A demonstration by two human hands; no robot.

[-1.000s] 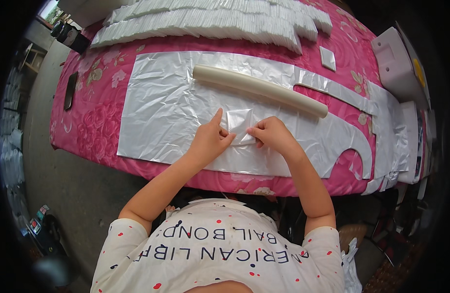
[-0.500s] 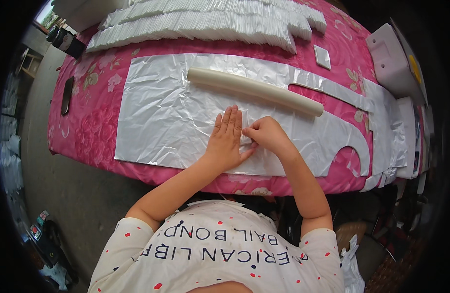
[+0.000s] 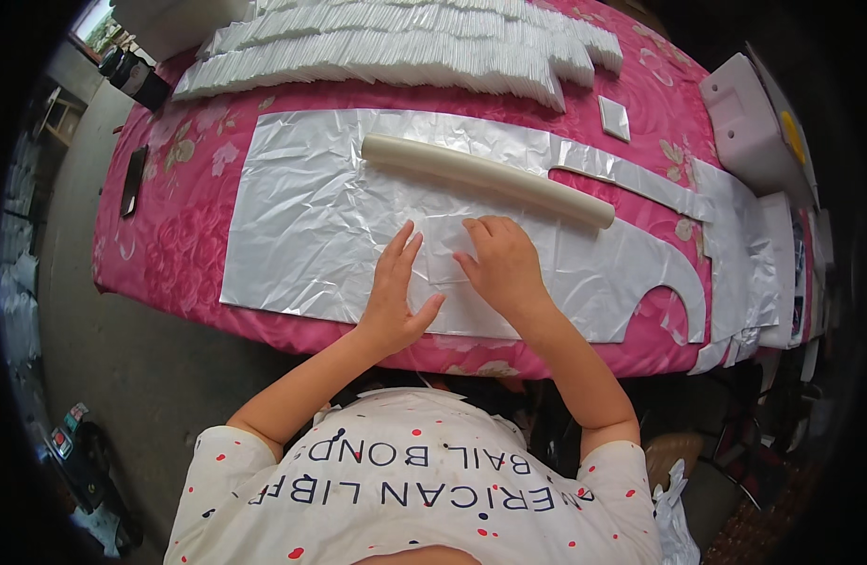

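Note:
A large stack of thin, shiny white plastic bags (image 3: pixel 301 226) lies flat, with cut-out handles at its right end. On its middle, in front of a pale cardboard-like roller tube (image 3: pixel 490 179), is a small folded white plastic square (image 3: pixel 441 252). My left hand (image 3: pixel 394 297) is at the left of this square, fingers and thumb spread, holding nothing. My right hand (image 3: pixel 507 268) lies over the square's right side, fingers bent and thumb apart from them; part of the square is hidden under it.
Rows of folded white plastic packets (image 3: pixel 377 66) line the far side of the pink floral tablecloth (image 3: pixel 184 250). One folded packet (image 3: pixel 614 119) lies apart at the right. A phone (image 3: pixel 133 181) and a black bottle (image 3: pixel 132 77) are at the left; a white foam box (image 3: pixel 749 122) stands right.
My left hand has lifted off the small folded square and moved left and nearer, its fingers spreading. My right hand has opened from a pinch and shifted slightly left over the square.

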